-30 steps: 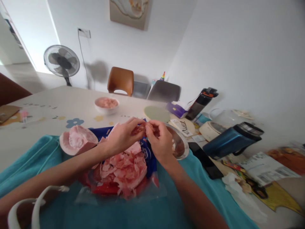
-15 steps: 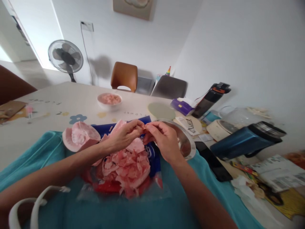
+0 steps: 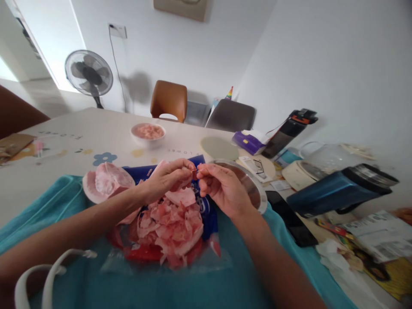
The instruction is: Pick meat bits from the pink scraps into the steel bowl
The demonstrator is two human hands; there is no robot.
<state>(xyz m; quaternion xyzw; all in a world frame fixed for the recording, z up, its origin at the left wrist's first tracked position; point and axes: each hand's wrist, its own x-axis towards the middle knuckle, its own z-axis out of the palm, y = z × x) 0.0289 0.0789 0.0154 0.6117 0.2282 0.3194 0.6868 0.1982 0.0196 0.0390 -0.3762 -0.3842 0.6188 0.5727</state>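
Observation:
My left hand (image 3: 174, 177) and my right hand (image 3: 223, 186) meet above the pile, fingertips pinched and nearly touching. Between them stretches a thin, small piece of pomelo (image 3: 195, 171); whether it is membrane or flesh I cannot tell. Beneath lies a heap of torn pink pomelo membranes (image 3: 172, 227) on a blue and red plastic bag (image 3: 206, 210). A thick hollow pomelo rind (image 3: 111, 182) sits left of the heap, partly behind my left forearm. Beside my right hand is a shiny metal bowl (image 3: 262, 193), partly hidden by that hand.
A white bowl (image 3: 148, 141) of pink pomelo pulp stands farther back on the table (image 3: 80, 141). On the right are a phone (image 3: 291, 219), a blue tumbler (image 3: 325, 193), a black bottle (image 3: 286, 135), a purple tissue pack (image 3: 247, 142) and glasses (image 3: 258, 167). Teal cloth (image 3: 58, 193) covers the near side.
My fingertips have drawn slightly apart, with the thin piece now showing between them. My right hand has turned so its curled lower fingers show more. The view has shifted slightly.

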